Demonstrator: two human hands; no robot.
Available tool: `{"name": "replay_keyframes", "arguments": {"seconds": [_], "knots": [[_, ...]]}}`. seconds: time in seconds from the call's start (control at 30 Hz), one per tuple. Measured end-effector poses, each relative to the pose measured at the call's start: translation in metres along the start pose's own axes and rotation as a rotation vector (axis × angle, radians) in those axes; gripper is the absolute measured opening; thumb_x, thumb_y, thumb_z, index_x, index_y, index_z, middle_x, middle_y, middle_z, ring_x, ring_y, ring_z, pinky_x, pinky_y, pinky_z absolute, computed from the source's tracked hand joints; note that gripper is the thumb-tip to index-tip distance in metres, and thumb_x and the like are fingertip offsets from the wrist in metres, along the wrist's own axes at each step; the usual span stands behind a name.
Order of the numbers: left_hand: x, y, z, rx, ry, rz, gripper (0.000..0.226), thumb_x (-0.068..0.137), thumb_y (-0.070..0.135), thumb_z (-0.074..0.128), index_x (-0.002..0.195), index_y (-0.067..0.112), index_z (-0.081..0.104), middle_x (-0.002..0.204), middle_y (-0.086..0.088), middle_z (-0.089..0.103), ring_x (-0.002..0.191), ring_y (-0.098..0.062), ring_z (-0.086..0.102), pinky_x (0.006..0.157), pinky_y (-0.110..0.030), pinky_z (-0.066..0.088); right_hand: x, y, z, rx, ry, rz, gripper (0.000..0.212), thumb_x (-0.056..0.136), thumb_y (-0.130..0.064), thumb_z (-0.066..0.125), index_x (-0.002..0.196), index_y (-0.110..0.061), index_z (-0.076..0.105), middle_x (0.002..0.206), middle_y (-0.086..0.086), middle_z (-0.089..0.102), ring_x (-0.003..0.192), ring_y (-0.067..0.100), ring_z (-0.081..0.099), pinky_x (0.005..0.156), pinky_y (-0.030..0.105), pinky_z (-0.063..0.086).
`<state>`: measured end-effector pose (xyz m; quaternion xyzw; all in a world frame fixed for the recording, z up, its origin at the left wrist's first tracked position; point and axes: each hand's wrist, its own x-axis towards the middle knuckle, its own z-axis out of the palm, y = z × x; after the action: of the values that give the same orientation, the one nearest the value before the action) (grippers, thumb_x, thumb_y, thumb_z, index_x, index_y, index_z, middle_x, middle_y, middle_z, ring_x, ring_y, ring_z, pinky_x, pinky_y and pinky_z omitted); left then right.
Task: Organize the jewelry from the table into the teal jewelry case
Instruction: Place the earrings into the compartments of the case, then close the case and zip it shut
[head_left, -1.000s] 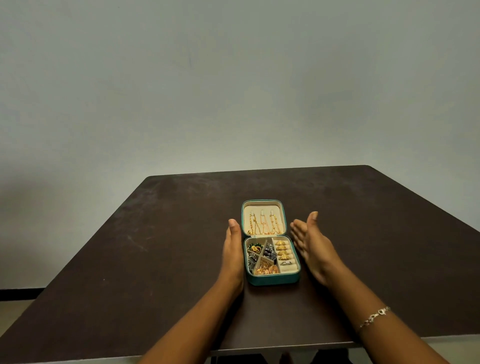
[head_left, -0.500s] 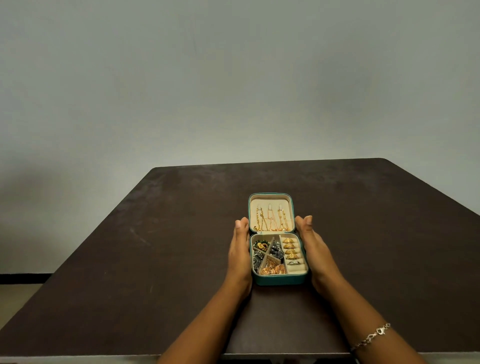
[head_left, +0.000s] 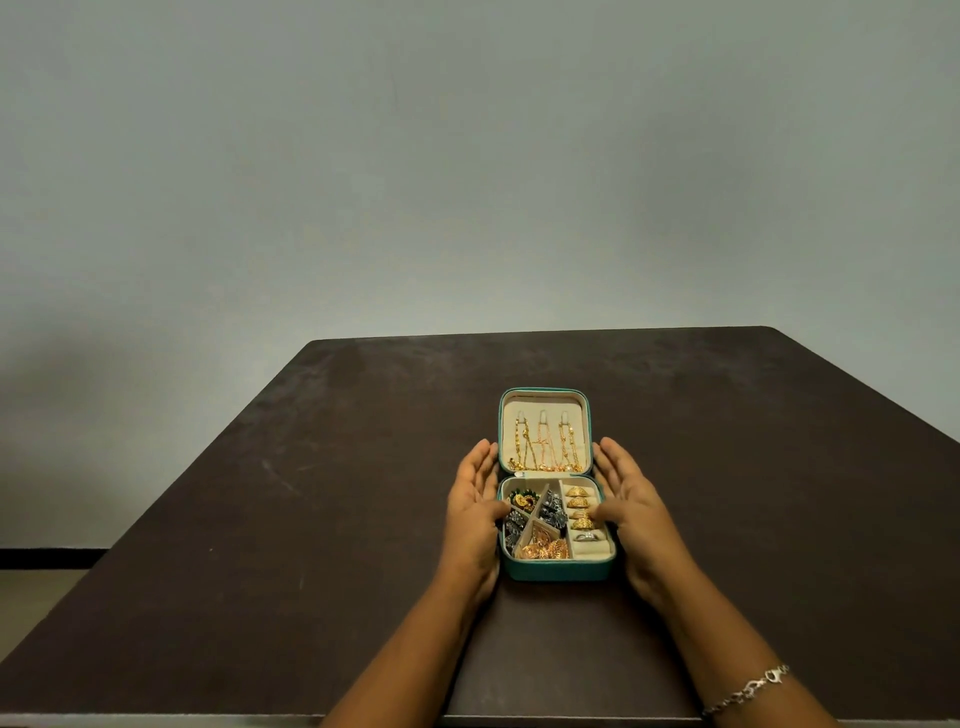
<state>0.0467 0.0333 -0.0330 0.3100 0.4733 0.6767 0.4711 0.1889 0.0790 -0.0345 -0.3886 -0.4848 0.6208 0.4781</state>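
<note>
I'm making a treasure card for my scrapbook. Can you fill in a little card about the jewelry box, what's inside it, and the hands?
Box: teal jewelry case, open, on the dark table
Lid: gold chains hung in a row
Right column: gold rings, one silver ring
Other compartments: small gold and silver pieces, too small to name
Left hand: flat against the case's left side
Right hand: flat against its right side, thumb over the rings
Right wrist: silver bracelet
</note>
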Motion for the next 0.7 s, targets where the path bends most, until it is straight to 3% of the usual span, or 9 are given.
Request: {"name": "replay_keyframes", "arguments": {"seconds": [0.13,0.3,0.43,0.7], "knots": [[-0.0007,0.0005,0.0014,0.033,-0.001,0.006,0.070,0.081,-0.027,0.028,0.139,0.011,0.032,0.141,-0.007,0.041,0.120,-0.010,0.045,0.076,-0.019,0.054,-0.0006,-0.0007,-0.0002,0.068,-0.001,0.022,0.085,0.075,0.032,0.027,0.144,-0.017,0.021,0.150,0.002,0.028,0.135,0.018,0.032,0.094,0.035,0.045],[-0.0029,0.0034,0.0020,0.053,-0.007,0.015,0.068,0.082,-0.026,0.030,0.140,0.008,0.030,0.142,-0.008,0.040,0.119,-0.010,0.045,0.079,-0.021,0.052,-0.0023,-0.0024,-0.0019,0.088,-0.020,0.028,0.086,0.073,0.033,0.030,0.143,-0.016,0.024,0.148,0.003,0.032,0.133,0.017,0.035,0.069,0.021,0.056],[-0.0033,0.0052,0.0016,0.031,-0.015,0.032,0.065,0.080,-0.027,0.031,0.136,0.006,0.036,0.131,-0.007,0.048,0.100,-0.005,0.054,0.068,-0.014,0.054,-0.0018,-0.0014,-0.0039,0.082,-0.010,-0.001,0.087,0.071,0.034,0.033,0.141,-0.018,0.029,0.145,0.003,0.037,0.128,0.015,0.041,0.078,0.026,0.054],[0.0011,0.0004,0.0011,0.003,-0.031,0.039,0.068,0.080,-0.028,0.031,0.137,0.007,0.035,0.124,-0.002,0.050,0.111,-0.010,0.049,0.066,-0.016,0.055,-0.0025,-0.0012,-0.0053,0.113,-0.020,-0.043,0.087,0.070,0.035,0.034,0.138,-0.018,0.032,0.139,0.002,0.042,0.116,0.010,0.046,0.062,0.017,0.054]]}}
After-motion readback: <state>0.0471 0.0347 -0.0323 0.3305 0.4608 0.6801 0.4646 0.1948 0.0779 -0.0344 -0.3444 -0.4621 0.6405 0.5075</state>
